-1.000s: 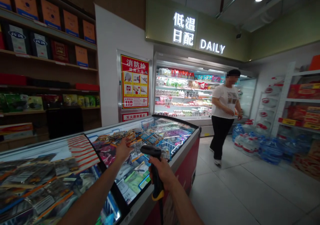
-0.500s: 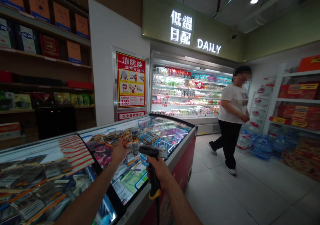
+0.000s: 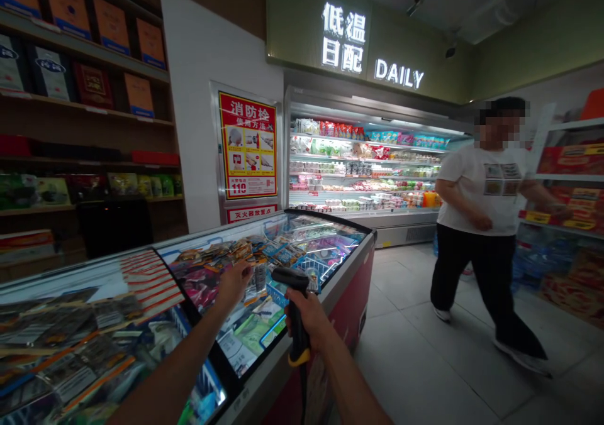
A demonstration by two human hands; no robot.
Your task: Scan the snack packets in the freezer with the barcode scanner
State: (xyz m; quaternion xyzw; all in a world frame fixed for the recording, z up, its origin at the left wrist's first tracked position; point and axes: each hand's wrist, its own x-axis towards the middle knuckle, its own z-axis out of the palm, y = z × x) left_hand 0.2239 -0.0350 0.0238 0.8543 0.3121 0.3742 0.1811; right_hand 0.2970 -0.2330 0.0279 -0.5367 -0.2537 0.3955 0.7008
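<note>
My right hand [image 3: 309, 315] is wrapped round the grip of a black barcode scanner [image 3: 298, 321] with a yellow band at its base. Its cable hangs down in front of the chest freezer's side. Over the freezer glass, my left hand [image 3: 236, 283] has its fingers curled together. Whatever they may hold is hidden. Flat snack packets [image 3: 238, 249] in brown, orange and blue lie in a spread on the glass just beyond the left hand. Closer to me on the left, more flat packets [image 3: 51, 343] cover the glass.
The chest freezer [image 3: 349, 258] runs from the left foreground towards a lit open fridge [image 3: 358, 173] at the back. A person in a white T-shirt [image 3: 495, 192] walks on the tiled floor at right, beside shelves of red boxes [image 3: 573, 161]. Shelves [image 3: 94, 107] stand at left.
The fingers of my left hand have drawn in from a spread pose. The scanner stays in my right hand. The person at right has come closer and moved further right.
</note>
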